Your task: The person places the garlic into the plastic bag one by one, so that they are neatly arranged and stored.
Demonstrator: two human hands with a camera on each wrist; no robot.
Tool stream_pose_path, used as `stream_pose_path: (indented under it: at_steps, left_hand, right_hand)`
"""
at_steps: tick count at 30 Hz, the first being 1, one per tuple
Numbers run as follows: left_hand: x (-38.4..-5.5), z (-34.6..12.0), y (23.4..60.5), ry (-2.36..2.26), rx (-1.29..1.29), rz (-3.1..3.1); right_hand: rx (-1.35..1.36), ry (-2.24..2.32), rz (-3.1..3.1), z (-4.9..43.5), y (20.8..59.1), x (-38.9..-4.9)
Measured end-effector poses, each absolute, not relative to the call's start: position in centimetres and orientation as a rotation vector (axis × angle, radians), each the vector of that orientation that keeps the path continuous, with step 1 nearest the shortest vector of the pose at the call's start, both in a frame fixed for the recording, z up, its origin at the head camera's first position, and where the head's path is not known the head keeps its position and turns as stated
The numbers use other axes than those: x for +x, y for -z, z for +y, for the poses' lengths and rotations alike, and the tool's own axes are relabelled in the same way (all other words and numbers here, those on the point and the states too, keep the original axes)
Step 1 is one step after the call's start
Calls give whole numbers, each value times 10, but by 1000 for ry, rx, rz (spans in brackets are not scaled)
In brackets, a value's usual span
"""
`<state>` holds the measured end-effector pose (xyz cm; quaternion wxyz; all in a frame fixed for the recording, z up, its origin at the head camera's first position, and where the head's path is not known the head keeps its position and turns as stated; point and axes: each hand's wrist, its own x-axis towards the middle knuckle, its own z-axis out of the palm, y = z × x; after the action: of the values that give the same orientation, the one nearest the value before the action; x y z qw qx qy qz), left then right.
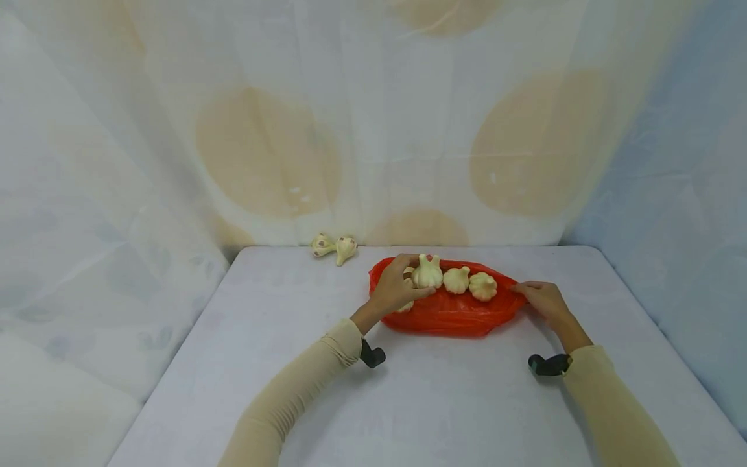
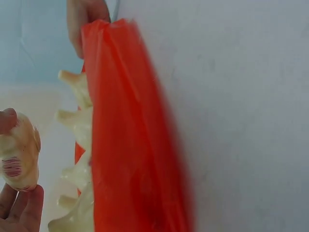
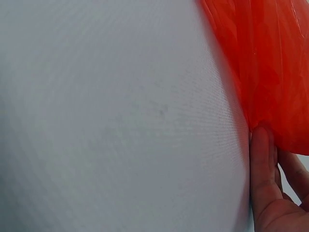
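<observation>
Head view: two pale garlic bulbs (image 1: 346,249) lie at ten o'clock from the red plastic bag (image 1: 443,321); the left hand (image 1: 395,285), angled up from seven o'clock, grips one cream, purple-streaked bulb (image 1: 428,275) over the bag. At least four more bulbs (image 1: 457,281) sit inside, and at the bag's three-o'clock end the right hand (image 1: 544,299), slanting from five o'clock, pinches the crinkled edge.

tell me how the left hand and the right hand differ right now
The left hand grips a garlic bulb; the right hand pinches the red bag. The left hand is over the bag's left part, while the right hand is at its right end. Both come out of beige sleeves.
</observation>
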<state>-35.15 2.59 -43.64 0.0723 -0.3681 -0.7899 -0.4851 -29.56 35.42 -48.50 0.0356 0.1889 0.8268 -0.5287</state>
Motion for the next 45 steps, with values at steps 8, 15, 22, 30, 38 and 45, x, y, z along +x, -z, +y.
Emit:
stream_pose_path:
  at_steps: [8,15,22,30,38,45]
  left_hand:
    - [-344,35,448,1212,-1223,-2521]
    - [-343,35,455,1072,-1274,-2602]
    - [-347,36,459,990,-1279,-2630]
    - [-345,38,454,836,-1300,-2683]
    - [-343,39,448,692,-1278,-2785]
    - [-350,37,453,630,-1312,-2779]
  right_hand:
    - [590,1626,2528,353,486,-295]
    - [575,1613,2550,352,486,-295]
    - [561,1630,2556,351,486,-293]
    - [558,1619,2577,350,486,-291]
    - [549,1625,2589,349,487,-290]
    - [556,1640,2574,346,484,-290]
